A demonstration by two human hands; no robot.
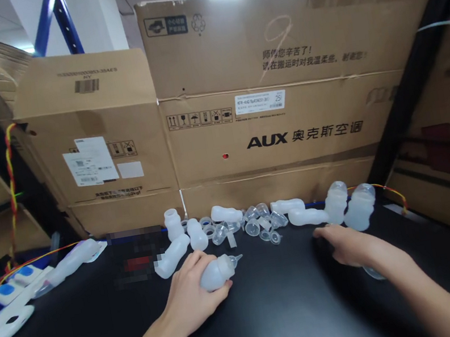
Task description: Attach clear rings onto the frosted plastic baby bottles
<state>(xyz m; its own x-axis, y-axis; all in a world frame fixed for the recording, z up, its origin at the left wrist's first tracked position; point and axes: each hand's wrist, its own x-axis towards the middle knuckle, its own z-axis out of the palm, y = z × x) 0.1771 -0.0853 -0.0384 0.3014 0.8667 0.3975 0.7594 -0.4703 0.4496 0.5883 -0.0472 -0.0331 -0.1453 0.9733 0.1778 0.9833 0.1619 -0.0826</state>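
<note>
On the matte black tabletop [268, 322], one slender, translucent white plastic bottle [74, 260] is seen at the far left, lying slantwise beside white plastic pieces with blue patches [22, 283]. Farther right, six open-looking, waisted bottles of milky white plastic [173, 225] are counted along the back: two are stood upright and four are laid on their sides, two of these at the right of the row. Between them, a heap of small clear plastic caps [253, 227] is spread; roughly a dozen are made out, but an exact count is prevented by overlap. At the right end, two larger, frosted white bottles [360, 207] are stood upright, side by side. Behind everything, two brown cardboard panels [281, 119] are raised.

By the left hand [193, 289], one squat, milky bottle with a pointed clear nozzle [217, 273] is gripped, the thumb and fingers being closed around its body. By the right hand [343, 243], nothing can clearly be seen to be held; how far its fingers are closed cannot be told. One clear rounded piece [374, 273] is partly hidden beneath the right wrist.

The left forearm is angled up and rightward, with the held nozzle pointed right. The right forearm is slanted up and leftward, its bent fingers directed toward the tabletop, near the frosted pair.
</note>
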